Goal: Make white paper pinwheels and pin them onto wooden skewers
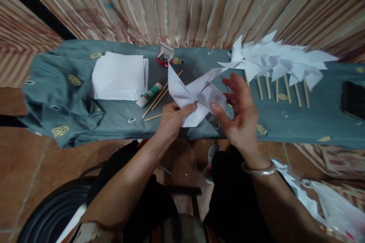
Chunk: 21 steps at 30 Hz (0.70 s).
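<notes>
A white paper pinwheel [205,93] is held above the table in front of me. My left hand [173,119] grips its lower left part, the thumb pressed beside a small dark pin at the centre. My right hand [239,110] is at the pinwheel's right side with its fingers spread apart. The right thumb tip touches or lies just over a blade. Left of the pinwheel are thin wooden sticks [162,97], a glue stick [149,94] and a small open red box [164,59] of metal pins.
A stack of white paper [118,78] lies at the left on the green tablecloth [119,117]. Finished-looking pinwheels on sticks [279,64] overlap in a row at the right. A dark phone-like object [353,98] is at the far right. Behind hangs a striped curtain [194,7].
</notes>
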Available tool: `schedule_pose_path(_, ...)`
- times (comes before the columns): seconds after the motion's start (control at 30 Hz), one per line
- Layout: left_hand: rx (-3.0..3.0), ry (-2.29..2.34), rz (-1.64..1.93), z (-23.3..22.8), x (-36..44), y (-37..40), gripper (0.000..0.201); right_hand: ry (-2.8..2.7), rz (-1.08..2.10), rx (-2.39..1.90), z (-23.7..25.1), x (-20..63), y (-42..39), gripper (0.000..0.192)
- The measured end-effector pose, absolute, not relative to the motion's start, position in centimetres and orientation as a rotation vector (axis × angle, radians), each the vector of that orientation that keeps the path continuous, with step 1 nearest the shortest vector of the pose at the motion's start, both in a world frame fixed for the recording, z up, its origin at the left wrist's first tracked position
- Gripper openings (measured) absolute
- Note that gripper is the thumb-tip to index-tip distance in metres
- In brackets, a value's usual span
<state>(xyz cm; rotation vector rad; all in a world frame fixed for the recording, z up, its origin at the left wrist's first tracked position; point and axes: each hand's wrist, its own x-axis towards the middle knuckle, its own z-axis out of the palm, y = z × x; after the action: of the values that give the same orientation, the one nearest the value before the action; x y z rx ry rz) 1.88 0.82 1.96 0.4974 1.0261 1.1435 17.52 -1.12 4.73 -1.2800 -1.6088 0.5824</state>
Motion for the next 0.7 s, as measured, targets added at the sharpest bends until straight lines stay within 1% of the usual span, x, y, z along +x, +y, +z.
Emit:
schedule_pose_path(0.07, 0.497, 1.013, 1.148, 1.9, 1.9, 0.8, 0.030, -1.773, 0.424, -1.265, 5.1, 17.5, -1.7, 0.063)
schedule_pose_path(0.13, 0.501, 0.997, 1.156, 1.8, 1.9, 0.8, 0.030, -1.875, 0.367, -1.250, 5.3, 17.4, -2.0, 0.055)
schedule_pose_path(0.23, 0.531, 0.997, 1.167, 1.7, 2.0, 0.7, 0.032, -1.892, 0.461, -1.252, 5.1, 17.2, -2.2, 0.041)
schedule_pose_path(0.3, 0.557, 1.010, 1.163, 1.5, 2.0, 0.7, 0.032, -1.850, 0.531, -1.258, 5.0, 17.1, -2.2, 0.035)
schedule_pose_path(0.53, 0.555, 1.000, 1.141, 1.5, 2.2, 0.5, 0.032, -1.793, 0.517, -1.253, 5.2, 16.8, -2.3, 0.039)
schedule_pose_path(0.7, 0.453, 0.967, 1.107, 1.9, 2.3, 0.6, 0.033, -1.707, 0.476, -1.311, 5.8, 17.0, -2.5, 0.027)
